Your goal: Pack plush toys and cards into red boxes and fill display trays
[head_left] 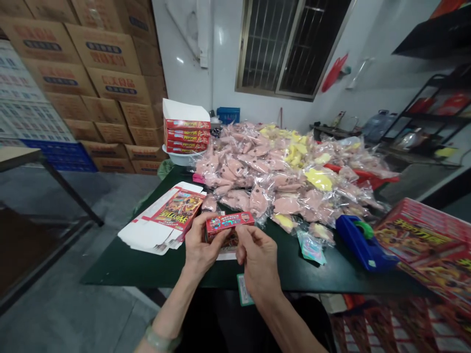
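A small red carton [230, 221] with bright printing is held above the front of the dark green table [154, 269]. My left hand [198, 244] is closed round the carton's left end, thumb along its near side. My right hand [260, 255] is pinched at the carton's right end; whether a flap is between its fingertips is hidden. To the left lies a stack of flattened red and white cartons [178, 208]. Beyond my hands spreads a heap of clear-wrapped pink and yellow pieces [250, 164]. A small card [243, 290] pokes over the table's front edge.
A blue tape dispenser [362, 245] stands at the right, beside stacked printed cartons [423, 235]. Several small cards [312, 249] lie near the heap. Red boxes [187, 137] rest on a white basin [184, 159] at the back left. Brown shipping boxes [110, 86] line the wall.
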Motion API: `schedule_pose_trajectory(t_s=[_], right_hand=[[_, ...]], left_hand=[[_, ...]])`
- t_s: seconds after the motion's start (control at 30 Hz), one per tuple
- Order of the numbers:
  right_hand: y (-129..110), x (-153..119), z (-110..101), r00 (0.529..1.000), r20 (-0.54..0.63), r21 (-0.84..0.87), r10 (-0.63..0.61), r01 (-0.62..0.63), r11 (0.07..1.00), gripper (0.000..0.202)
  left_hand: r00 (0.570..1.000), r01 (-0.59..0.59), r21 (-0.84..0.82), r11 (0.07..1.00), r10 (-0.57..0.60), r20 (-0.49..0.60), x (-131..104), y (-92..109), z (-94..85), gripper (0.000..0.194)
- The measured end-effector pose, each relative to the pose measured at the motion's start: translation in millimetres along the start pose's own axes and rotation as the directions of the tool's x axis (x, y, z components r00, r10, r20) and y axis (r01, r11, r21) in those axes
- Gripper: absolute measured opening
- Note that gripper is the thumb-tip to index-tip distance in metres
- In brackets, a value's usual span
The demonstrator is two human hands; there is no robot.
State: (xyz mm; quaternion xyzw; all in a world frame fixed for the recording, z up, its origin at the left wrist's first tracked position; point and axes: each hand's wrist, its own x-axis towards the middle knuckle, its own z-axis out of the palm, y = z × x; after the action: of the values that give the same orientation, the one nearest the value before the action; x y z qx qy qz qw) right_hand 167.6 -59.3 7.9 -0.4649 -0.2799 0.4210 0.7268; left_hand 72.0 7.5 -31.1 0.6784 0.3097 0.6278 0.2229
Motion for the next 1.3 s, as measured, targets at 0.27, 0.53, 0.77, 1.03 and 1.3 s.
schedule_pose_trajectory(t_s=[0.27, 0.53, 0.77, 1.03, 1.3], right_hand=[[-6, -1, 1, 0.998, -0.037, -0.04, 0.042, -0.043, 0.998, 0.032], [-11, -1, 0, 0.996, -0.019, -0.019, 0.092, -0.092, 0.996, 0.031], [-11, -2, 4, 0.994, -0.017, 0.011, 0.106, -0.106, 0.994, 0.029], [-2, -1, 4, 0.995, -0.025, -0.044, 0.1, -0.101, 0.994, 0.03], [22, 10, 1, 0.998, -0.057, -0.26, 0.018, -0.032, 0.965, 0.033]], left_hand=[[0.936, -0.298, 0.066, 0.952, 0.278, 0.216, 14, 8, -15.5, 0.037], [0.867, -0.357, 0.129, 0.925, 0.277, 0.415, 24, 12, -23.5, 0.041], [0.882, -0.363, 0.14, 0.921, 0.291, 0.371, 24, 13, -21.4, 0.049], [0.812, -0.379, 0.123, 0.917, 0.265, 0.521, 30, 16, -26.3, 0.035], [0.896, -0.294, 0.073, 0.953, 0.248, 0.368, 38, 16, -12.7, 0.026]])
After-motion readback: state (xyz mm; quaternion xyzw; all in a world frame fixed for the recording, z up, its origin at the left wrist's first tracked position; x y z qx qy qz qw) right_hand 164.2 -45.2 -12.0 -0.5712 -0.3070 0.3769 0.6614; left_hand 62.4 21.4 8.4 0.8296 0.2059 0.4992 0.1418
